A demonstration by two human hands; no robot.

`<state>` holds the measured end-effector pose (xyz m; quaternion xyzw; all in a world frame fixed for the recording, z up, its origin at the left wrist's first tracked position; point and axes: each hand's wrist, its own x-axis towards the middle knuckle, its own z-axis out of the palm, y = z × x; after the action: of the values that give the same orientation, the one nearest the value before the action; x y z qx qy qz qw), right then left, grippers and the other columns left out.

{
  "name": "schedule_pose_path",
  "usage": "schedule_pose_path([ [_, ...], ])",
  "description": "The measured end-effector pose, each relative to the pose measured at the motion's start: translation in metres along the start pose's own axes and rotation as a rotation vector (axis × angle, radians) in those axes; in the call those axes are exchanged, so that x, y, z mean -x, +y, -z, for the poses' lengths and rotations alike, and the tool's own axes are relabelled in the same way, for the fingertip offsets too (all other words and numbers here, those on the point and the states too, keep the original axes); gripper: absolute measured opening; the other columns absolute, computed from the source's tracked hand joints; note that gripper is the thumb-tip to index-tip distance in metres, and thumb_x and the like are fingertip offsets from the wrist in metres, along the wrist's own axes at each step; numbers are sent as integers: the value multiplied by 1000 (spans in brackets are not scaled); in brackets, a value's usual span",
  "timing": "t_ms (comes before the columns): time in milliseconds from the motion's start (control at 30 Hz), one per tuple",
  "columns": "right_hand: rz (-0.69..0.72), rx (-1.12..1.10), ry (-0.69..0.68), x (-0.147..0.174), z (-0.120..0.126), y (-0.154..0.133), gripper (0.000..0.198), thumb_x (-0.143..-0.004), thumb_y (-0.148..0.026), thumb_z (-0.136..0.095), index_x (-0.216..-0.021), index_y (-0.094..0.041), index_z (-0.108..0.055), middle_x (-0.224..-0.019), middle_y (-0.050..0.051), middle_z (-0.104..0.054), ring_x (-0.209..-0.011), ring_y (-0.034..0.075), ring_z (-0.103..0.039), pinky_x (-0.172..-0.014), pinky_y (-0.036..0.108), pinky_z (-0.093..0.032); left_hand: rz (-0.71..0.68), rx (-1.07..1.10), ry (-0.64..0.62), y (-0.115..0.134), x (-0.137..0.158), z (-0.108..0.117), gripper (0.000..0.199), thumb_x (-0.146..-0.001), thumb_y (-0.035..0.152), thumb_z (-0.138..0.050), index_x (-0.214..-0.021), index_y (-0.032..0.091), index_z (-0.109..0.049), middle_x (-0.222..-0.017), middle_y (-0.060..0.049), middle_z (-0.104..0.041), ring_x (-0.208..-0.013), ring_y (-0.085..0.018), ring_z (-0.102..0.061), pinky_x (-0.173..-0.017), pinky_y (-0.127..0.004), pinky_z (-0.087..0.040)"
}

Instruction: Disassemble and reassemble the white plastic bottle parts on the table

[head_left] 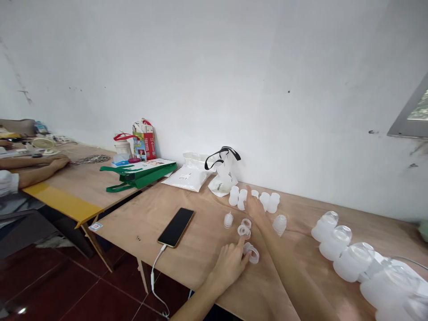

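Translucent round plastic rings lie on the brown wooden table beneath the left hand — fingers parted, tips against them, apparently steadying. Right hand among frosted white waisted bottles, upright, presumably for easy reach — grip: cannot tell.

The rings and the far bottles are milky white; the right bottles are frosted white under clear caps. The counter is pale brown, the phone black with a gold edge, its cable white. A white bag bears black handles and lettering; the left bag is green and white. The wall is greyish white, the floor tiles dark red.
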<state>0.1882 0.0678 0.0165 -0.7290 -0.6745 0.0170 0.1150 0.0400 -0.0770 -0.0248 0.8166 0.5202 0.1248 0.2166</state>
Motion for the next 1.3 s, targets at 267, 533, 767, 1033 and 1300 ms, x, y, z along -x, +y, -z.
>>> schedule_pose_path([
  [267,32,-54,-45,-4,-6,4,36,-100,-40,-63,-129,-18,-62,-125,8,-67,-108,23,-67,-94,46,-56,1,10,31,-4,-3,-6,43,-104,38,-45,-145,27,-52,-108,-10,-75,-102,-34,-70,-88,-38,-50],
  [533,47,-90,-41,-1,-7,-3,42,-102,-30,-58,-141,-16,-53,-122,12,-70,-110,24,-69,-95,40,-53,-19,20,19,-5,-3,-6,44,-104,39,-45,-145,27,-52,-109,-9,-75,-102,-33,-70,-88,-37,-50],
  [767,115,-110,43,22,20,-11,70,-99,-23,-52,-162,-21,-21,-132,14,-68,-109,27,-70,-85,33,-49,50,46,52,-1,-4,-3,45,-101,38,-52,-144,25,-53,-98,-7,-75,-101,-32,-69,-87,-35,-48],
  [1033,189,-166,247,84,50,37,48,-101,-37,-42,-147,-27,-46,-131,6,-67,-119,26,-61,-92,37,-50,14,252,95,-5,-5,-4,58,-97,51,-58,-148,26,-46,-81,1,-72,-87,-26,-68,-80,-31,-48],
  [1300,-178,55,515,132,60,138,51,-98,-51,-32,-136,-25,-56,-150,16,-50,-138,38,-46,-103,58,-43,-208,370,88,-1,-2,-12,26,-102,46,-54,-97,23,-66,-66,6,-63,-65,-15,-60,-66,-24,-38],
])
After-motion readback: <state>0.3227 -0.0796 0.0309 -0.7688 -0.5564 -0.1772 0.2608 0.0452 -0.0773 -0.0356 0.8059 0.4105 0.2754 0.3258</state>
